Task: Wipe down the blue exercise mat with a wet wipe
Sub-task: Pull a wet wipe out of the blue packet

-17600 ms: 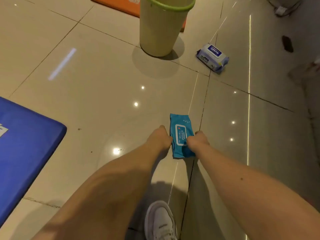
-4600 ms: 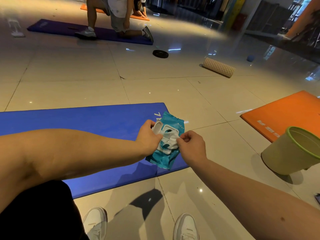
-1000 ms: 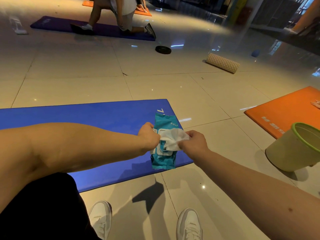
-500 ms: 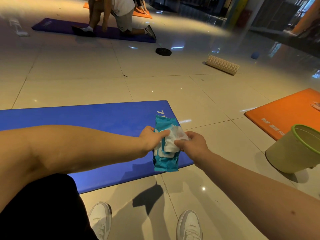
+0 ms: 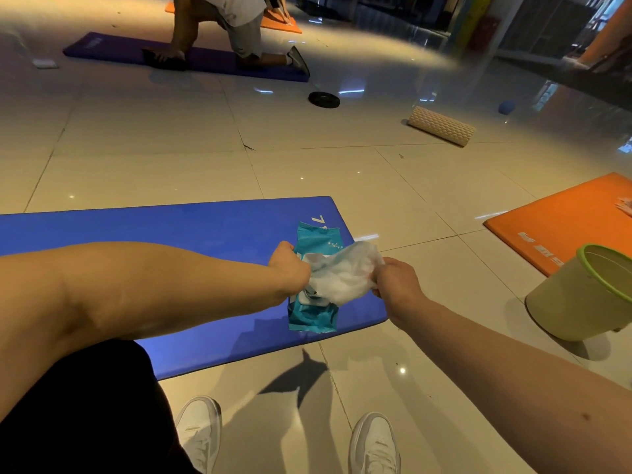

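Exercise mat on the floor ahead, wipe pack over its right end, wet wipe between left hand and right hand, bin further right, foam roller and weight plate behind

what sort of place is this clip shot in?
Probably a gym or fitness studio: a blue mat and an orange mat laid out, a foam roller, a weight plate, and another person kneeling on a purple mat.

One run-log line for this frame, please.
stage: wipe extraction | left hand: holds teal wipe pack | right hand: pinches wet wipe | blue exercise mat: wipe not yet on it
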A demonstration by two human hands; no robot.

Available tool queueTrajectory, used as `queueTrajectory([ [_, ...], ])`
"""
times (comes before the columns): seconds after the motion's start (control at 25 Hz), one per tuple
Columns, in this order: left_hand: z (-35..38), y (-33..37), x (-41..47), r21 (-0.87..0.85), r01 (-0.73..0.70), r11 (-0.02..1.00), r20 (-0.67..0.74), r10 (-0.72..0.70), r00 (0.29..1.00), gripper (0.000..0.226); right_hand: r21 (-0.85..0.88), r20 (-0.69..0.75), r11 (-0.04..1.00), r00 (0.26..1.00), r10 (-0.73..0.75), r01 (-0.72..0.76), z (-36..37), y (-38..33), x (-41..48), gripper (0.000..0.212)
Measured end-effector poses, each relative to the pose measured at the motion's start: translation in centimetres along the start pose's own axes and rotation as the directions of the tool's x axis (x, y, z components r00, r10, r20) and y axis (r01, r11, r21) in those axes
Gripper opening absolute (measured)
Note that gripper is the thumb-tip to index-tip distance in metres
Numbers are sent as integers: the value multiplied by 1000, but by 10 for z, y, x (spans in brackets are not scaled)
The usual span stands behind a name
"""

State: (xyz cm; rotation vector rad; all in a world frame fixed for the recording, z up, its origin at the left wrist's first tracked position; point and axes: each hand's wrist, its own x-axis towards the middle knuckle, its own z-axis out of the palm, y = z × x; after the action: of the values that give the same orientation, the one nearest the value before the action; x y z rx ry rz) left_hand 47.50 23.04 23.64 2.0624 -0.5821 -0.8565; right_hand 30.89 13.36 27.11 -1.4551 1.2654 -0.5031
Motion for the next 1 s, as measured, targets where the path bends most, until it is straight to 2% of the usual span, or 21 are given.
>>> queueTrajectory([
  [0.08,-3,-1,3,36,9,999,-16,-9,1000,38,1,-66,998,996,68,-68,-4,-2,7,27],
  [0.2,-3,1,3,45,22,999,-19,-21,1000,34,-20,-67,996,994,87,-89,-7,-5,8,20],
  [0.32,0,2,1,13,36,999,-9,-36,999,28,86,-24,992,995,97,-95,-4,-2,6,15],
  [0.44,5,2,0,-5,37,999,24,-37,999,29,74,70,996,996,50,-55,-1,2,1,11],
  [0.56,10,2,-4,-27,23,999,48,-21,999,27,-27,79,999,996,-39,41,2,4,-4,19],
  [0.72,14,5,-10,-119,18,993,123,-4,992,27,-254,66,956,989,-134,147,8,6,-8,30],
  [0.84,18,8,-15,-204,-2,979,184,41,982,22,-402,38,903,988,-148,151,7,9,-5,40],
  [1.0,23,10,-21,-209,-41,977,235,91,968,17,-523,17,847,995,-100,94,5,12,-4,56],
])
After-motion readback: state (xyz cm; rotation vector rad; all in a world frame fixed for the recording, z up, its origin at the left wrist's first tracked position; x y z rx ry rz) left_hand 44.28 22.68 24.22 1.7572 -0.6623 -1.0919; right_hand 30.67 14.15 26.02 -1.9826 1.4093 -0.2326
